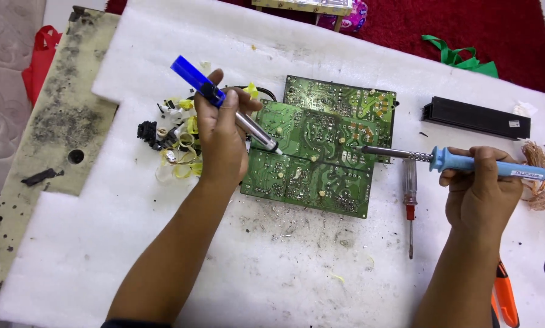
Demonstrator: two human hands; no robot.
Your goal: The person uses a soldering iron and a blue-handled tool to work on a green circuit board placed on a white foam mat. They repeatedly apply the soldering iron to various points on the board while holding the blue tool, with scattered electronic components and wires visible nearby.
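Green circuit board (321, 155), solder side up, flat on white foam (284, 267). Left hand (220, 136) gripping blue-tipped pump (224, 103); right hand (482, 182) gripping blue soldering iron (448, 161).

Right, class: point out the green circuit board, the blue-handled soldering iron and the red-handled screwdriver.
green circuit board (321, 159): head view, middle of its solder side.
blue-handled soldering iron (461, 161): head view, front of its blue grip.
red-handled screwdriver (410, 188): head view, its clear handle.
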